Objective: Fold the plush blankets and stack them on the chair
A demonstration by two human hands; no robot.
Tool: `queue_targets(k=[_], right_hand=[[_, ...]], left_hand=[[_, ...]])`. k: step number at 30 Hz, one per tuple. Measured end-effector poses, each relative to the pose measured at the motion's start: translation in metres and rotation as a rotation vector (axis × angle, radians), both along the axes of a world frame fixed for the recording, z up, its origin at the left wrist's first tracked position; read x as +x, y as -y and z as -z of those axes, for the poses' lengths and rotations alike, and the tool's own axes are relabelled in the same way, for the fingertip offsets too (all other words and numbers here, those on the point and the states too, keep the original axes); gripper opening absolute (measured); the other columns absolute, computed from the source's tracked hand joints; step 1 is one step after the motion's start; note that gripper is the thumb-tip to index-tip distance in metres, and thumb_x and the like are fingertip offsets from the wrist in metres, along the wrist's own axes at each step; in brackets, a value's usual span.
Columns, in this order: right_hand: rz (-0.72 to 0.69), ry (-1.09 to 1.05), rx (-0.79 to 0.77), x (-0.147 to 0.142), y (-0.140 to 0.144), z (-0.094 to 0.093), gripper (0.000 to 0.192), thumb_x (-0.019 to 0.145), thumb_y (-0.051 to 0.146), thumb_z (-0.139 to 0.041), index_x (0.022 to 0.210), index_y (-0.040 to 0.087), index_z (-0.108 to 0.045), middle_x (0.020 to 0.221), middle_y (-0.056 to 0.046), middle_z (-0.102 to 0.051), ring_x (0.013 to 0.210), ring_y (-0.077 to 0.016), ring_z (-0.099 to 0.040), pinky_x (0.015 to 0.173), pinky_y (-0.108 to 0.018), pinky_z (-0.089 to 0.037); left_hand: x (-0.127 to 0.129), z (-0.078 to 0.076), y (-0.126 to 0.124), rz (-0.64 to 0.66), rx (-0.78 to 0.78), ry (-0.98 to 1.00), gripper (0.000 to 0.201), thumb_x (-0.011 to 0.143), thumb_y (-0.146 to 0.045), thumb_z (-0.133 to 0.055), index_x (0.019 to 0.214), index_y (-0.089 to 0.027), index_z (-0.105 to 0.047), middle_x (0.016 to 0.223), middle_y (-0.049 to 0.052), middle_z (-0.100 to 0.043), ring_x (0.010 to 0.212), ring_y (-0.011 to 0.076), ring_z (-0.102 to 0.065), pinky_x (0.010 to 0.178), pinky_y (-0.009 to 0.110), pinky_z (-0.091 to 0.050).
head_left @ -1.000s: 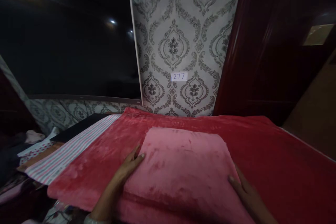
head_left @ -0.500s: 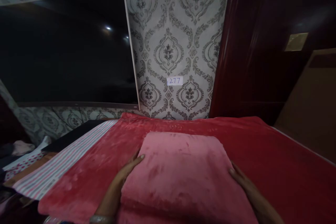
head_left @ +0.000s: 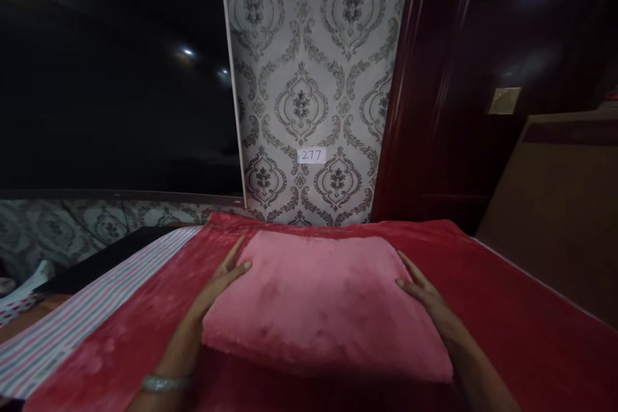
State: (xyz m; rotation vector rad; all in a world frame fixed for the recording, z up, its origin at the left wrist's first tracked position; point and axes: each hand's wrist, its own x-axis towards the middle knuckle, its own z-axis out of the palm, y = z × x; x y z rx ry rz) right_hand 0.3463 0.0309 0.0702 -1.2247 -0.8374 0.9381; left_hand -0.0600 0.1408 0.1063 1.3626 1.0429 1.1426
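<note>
I see a folded pink plush blanket (head_left: pixel 323 302) lying on the red plush blanket (head_left: pixel 506 309) that covers the bed, near the bed's far edge and roughly centred across it. My left hand (head_left: pixel 219 283) lies flat against the pink blanket's left side, fingers stretched and together, thumb on the top face; a silver bracelet (head_left: pixel 161 383) sits on that wrist. My right hand (head_left: pixel 427 299) presses the right side in the same way, fingers extended, not curled around anything. The two hands are well apart, with the fold between them.

At the bed's left edge a striped sheet (head_left: pixel 72 328) shows from under the red blanket. On the patterned wallpaper (head_left: pixel 309 77) just beyond the far edge there is a small white label (head_left: pixel 311 155) reading "277". A dark television screen (head_left: pixel 116 84) hangs to its left, and a dark red wooden door (head_left: pixel 473 77) stands to its right, beside a brown board (head_left: pixel 555 206) at the bed's right edge.
</note>
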Motion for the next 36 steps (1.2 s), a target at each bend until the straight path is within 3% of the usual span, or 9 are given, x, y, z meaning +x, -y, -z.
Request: queue_targets(k=[3,5,8,11,15,21,28,33,36], right_hand=[[0.008,-0.066,0.074,-0.002,-0.009,-0.010,0.100,0.059,0.049,-0.085,0.149,0.031,-0.046,0.157,-0.002,-0.043,0.142,-0.0337,-0.042,0.115,-0.044,-0.039],[-0.002,-0.118,0.103,-0.003,-0.016,-0.003,0.097,0.061,0.046,-0.084,0.149,0.032,-0.045,0.153,-0.002,-0.048,0.137,-0.0328,-0.049,0.110,-0.044,-0.044],[-0.019,-0.183,0.008,-0.004,-0.025,0.027,0.094,0.059,0.043,-0.084,0.145,0.028,-0.049,0.137,-0.006,-0.064,0.123,-0.0337,-0.062,0.101,-0.045,-0.052],[-0.021,-0.180,-0.109,-0.002,-0.029,0.062,0.082,0.055,0.043,-0.085,0.131,0.023,-0.062,0.119,-0.010,-0.073,0.112,-0.0353,-0.068,0.093,-0.047,-0.056],[0.042,-0.109,-0.093,0.003,-0.029,0.087,0.076,0.057,0.049,-0.086,0.126,0.025,-0.064,0.127,-0.008,-0.070,0.116,-0.0332,-0.065,0.095,-0.045,-0.055],[0.049,-0.051,-0.097,0.006,-0.024,0.087,0.075,0.064,0.057,-0.081,0.131,0.027,-0.061,0.134,-0.008,-0.066,0.122,-0.0331,-0.062,0.100,-0.046,-0.053],[-0.109,-0.049,-0.028,0.000,-0.013,0.073,0.082,0.071,0.054,-0.077,0.145,0.036,-0.047,0.156,0.000,-0.045,0.140,-0.0303,-0.046,0.112,-0.046,-0.043],[-0.197,-0.010,0.046,-0.007,-0.011,0.067,0.088,0.067,0.044,-0.082,0.146,0.035,-0.046,0.153,0.000,-0.048,0.137,-0.0310,-0.049,0.111,-0.045,-0.044],[-0.178,-0.040,0.000,-0.005,-0.015,0.062,0.092,0.062,0.043,-0.084,0.145,0.033,-0.048,0.150,-0.002,-0.052,0.132,-0.0328,-0.053,0.106,-0.046,-0.048]], left_hand=[[-0.005,-0.014,-0.007,-0.029,-0.001,0.053,0.121,0.057,-0.057,-0.088,0.158,-0.031,-0.027,0.155,0.009,-0.046,0.136,0.0337,-0.050,0.106,0.039,-0.050],[-0.010,-0.010,-0.016,-0.071,-0.013,0.051,0.120,0.055,-0.053,-0.091,0.157,-0.030,-0.033,0.152,0.011,-0.050,0.135,0.0336,-0.052,0.105,0.040,-0.051],[-0.016,0.019,-0.029,-0.095,-0.099,0.003,0.115,0.044,-0.049,-0.095,0.146,-0.023,-0.050,0.149,0.015,-0.052,0.135,0.0351,-0.051,0.107,0.042,-0.049],[-0.020,0.058,-0.035,-0.015,-0.207,0.002,0.099,0.042,-0.050,-0.096,0.130,-0.018,-0.064,0.140,0.018,-0.060,0.131,0.0361,-0.055,0.103,0.043,-0.052],[-0.022,0.085,-0.032,0.010,-0.204,0.040,0.087,0.050,-0.049,-0.093,0.128,-0.020,-0.066,0.133,0.015,-0.066,0.119,0.0323,-0.065,0.092,0.037,-0.058],[-0.015,0.077,-0.024,0.018,-0.233,0.064,0.082,0.064,-0.042,-0.085,0.139,-0.024,-0.058,0.135,0.011,-0.065,0.108,0.0280,-0.070,0.082,0.032,-0.061],[-0.017,0.079,-0.021,0.013,-0.200,0.005,0.091,0.060,-0.039,-0.085,0.144,-0.029,-0.054,0.146,0.005,-0.057,0.133,0.0321,-0.055,0.107,0.039,-0.050],[-0.018,0.089,-0.028,-0.008,-0.102,-0.079,0.100,0.054,-0.040,-0.087,0.146,-0.027,-0.051,0.150,0.005,-0.053,0.139,0.0334,-0.047,0.112,0.039,-0.044],[-0.015,0.079,-0.027,-0.020,-0.133,-0.078,0.101,0.055,-0.037,-0.085,0.148,-0.024,-0.049,0.149,0.007,-0.054,0.133,0.0340,-0.053,0.109,0.040,-0.048]])
